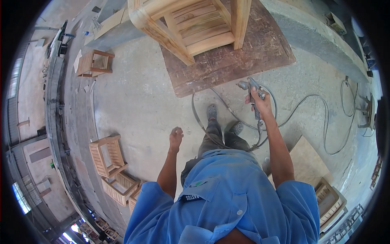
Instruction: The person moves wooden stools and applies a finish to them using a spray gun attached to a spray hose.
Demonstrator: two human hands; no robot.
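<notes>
My right hand [261, 102] is wrapped round the grip of a spray gun [255, 94], whose nozzle points left toward the board. A hose [260, 132] hangs from the bottom of its handle. Held away from my body over the floor, my left hand [176, 137] has its fingers curled in, and nothing shows in it. Ahead of both hands a wooden piece of furniture with a slatted panel [201, 24], like a stool or chair, stands on a brown, worn board [227, 71]. Its top is cut off by the view's edge.
Hose loops [325, 118] run over the concrete floor [134, 93] on the right and by my feet. Slatted wooden pieces [109, 156] stand at the left; a small stool [95, 63] stands farther off. A flat panel [306, 160] and another wooden piece [327, 201] lie at the right.
</notes>
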